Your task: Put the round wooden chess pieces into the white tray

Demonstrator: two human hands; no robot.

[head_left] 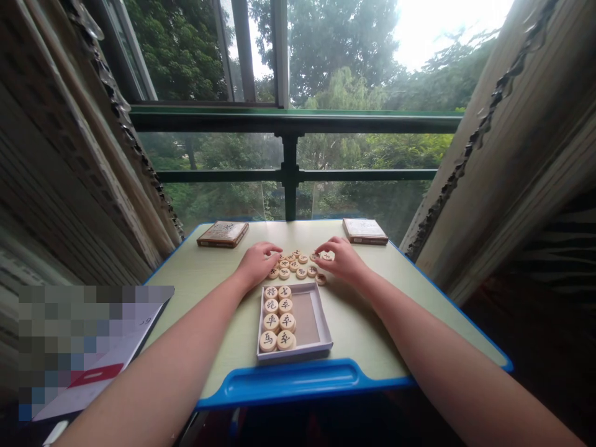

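Note:
A loose pile of round wooden chess pieces (297, 266) lies on the pale table (205, 279), between my hands. My left hand (257, 262) rests at the pile's left edge, fingers curled over the nearest pieces. My right hand (341, 258) sits at the right edge, its fingertips pinched on one piece (326, 255). Nearer to me stands a shallow white box tray (307, 323). Several pieces are lined up in two columns along the tray's left half (278, 321). Its right half is bare.
Two flat brown boxes lie at the table's far corners, one left (222, 234) and one right (365, 231). A blue rim (288, 380) runs along the table's near edge. Curtains hang on both sides, and a dark window rail (289, 121) stands behind.

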